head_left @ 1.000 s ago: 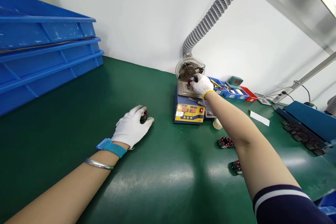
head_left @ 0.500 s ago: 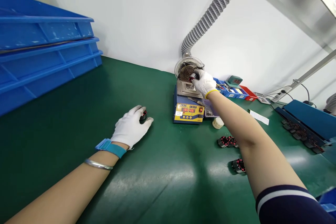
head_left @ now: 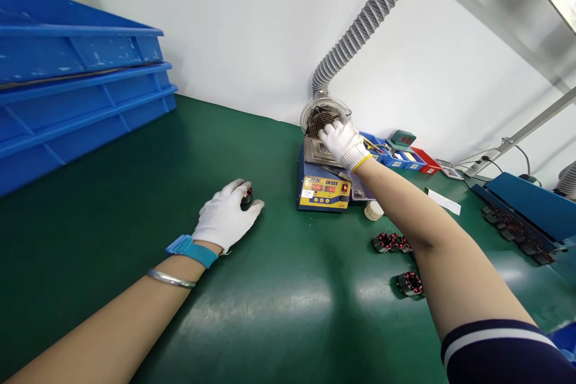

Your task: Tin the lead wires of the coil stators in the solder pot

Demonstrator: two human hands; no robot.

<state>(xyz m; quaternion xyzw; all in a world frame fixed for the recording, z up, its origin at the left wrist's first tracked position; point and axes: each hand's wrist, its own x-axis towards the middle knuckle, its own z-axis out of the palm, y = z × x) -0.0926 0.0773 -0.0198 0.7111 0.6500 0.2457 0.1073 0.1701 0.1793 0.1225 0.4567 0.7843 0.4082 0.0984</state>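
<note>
Turned over with its knuckles up, the right hand in a white knit glove with a yellow cuff edge [head_left: 344,143] has shifted above the blue metal box with a yellow digital panel [head_left: 324,195]; half a second ago a dark piece showed at its fingertips. Now the glove's back hides that spot — whether the fingers are clamped on anything, I cannot tell, so the work there can't be checked by eye.

Well apart from it, the left hand in a plain white glove [head_left: 227,213] hasn't moved: its thumb and fingers close around a small round black part with a touch of red [head_left: 248,197] on the smooth, glossy green bench [head_left: 279,288].

Beneath the right hand lies a dull, stained metal top plate [head_left: 315,155]; behind it, a round fan guard of concentric wire rings [head_left: 316,125] meets a ribbed grey hose [head_left: 360,27]. Near the right forearm sit black ring-shaped parts wound in red [head_left: 390,243] — toothed and coiled — and a squat cream-white disc [head_left: 373,210].
</note>
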